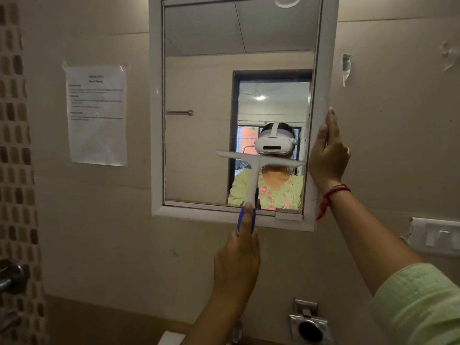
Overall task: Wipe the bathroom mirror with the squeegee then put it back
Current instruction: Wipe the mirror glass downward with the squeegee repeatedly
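A white-framed mirror (156, 120) hangs on the beige wall. The squeegee (252, 180) has a white blade and stem and a blue grip. Its blade lies across the lower right of the glass, tilted slightly down to the right. My left hand (236, 260) is closed around the blue grip just below the mirror's bottom edge, thumb along the handle. My right hand (328, 158) clasps the frame's right edge, fingers wrapped over the rim. The glass reflects a person in a green top wearing a white headset.
A printed paper notice (97, 115) is taped to the wall left of the mirror. A white switch plate (435, 235) sits at the right. A metal wall holder (310, 324) is below. A mosaic tile strip (15, 145) and a chrome fitting (10, 275) line the left edge.
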Motion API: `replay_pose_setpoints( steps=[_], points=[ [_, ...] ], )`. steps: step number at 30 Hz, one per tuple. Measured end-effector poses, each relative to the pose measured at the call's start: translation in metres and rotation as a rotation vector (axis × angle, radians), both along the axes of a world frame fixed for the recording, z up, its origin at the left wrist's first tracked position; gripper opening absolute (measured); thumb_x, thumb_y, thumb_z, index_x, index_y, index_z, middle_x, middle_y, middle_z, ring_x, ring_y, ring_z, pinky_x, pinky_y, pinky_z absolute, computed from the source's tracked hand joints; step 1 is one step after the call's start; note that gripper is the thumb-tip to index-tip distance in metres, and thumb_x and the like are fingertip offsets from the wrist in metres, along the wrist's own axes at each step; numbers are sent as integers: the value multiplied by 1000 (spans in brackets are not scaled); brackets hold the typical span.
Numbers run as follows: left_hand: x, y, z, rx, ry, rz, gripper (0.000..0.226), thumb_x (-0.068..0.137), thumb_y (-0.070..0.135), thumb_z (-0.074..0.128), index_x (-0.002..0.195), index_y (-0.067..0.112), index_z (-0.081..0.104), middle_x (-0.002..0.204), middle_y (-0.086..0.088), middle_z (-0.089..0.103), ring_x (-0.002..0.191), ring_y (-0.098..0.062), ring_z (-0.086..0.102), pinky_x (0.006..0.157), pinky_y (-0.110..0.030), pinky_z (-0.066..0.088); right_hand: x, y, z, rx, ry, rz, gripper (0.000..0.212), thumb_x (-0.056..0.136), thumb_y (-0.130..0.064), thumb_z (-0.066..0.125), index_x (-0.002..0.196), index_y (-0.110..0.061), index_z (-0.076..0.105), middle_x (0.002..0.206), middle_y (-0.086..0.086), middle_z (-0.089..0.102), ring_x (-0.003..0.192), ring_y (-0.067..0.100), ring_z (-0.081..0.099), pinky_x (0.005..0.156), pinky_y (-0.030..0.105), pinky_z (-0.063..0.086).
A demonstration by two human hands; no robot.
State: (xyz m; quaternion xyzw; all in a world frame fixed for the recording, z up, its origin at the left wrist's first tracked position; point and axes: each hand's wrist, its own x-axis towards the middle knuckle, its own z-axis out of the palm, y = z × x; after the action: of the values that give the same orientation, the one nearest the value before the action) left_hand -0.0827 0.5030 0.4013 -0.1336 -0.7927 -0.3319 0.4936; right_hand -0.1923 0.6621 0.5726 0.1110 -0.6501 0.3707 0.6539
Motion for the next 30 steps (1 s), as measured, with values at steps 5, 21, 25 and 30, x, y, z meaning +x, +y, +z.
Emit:
replay_pose_setpoints(
  steps=[5, 21, 25, 30],
  points=[
    [-2, 16, 24, 53, 46, 2, 57, 94, 39, 28, 138, 44, -9, 65, -2, 51, 45, -10, 45, 40, -29, 45, 0, -1, 0, 2, 8, -8, 43, 100, -27, 31, 142, -15, 35, 106, 21, 67, 67, 28, 61, 83, 49, 48],
    [5, 25, -18, 106, 6, 0, 53, 92, 53, 18, 134, 54, -15, 72, -2, 55, 48, -11, 49, 42, -32, 50, 3, -3, 0, -8, 21, 4, 42, 100, -24, 33, 141, -13, 37, 107, 24, 65, 71, 29, 63, 82, 47, 50],
    [3, 22, -31, 95, -23, -16, 60, 91, 45, 28, 133, 54, -13, 71, -4, 57, 47, -13, 50, 41, -33, 50, 2, -2, 0, -14, 23, 17, 42, 100, -24, 33, 140, -13, 38, 108, 24, 65, 73, 30, 64, 83, 45, 50],
    [12, 23, -63, 65, -138, 23, 86, 87, 23, 58, 136, 49, -8, 66, -3, 61, 44, -13, 52, 39, -28, 50, 1, -1, 1, -29, 37, 52, 42, 100, -24, 34, 139, -12, 40, 110, 24, 64, 86, 32, 65, 90, 40, 47]
  ],
)
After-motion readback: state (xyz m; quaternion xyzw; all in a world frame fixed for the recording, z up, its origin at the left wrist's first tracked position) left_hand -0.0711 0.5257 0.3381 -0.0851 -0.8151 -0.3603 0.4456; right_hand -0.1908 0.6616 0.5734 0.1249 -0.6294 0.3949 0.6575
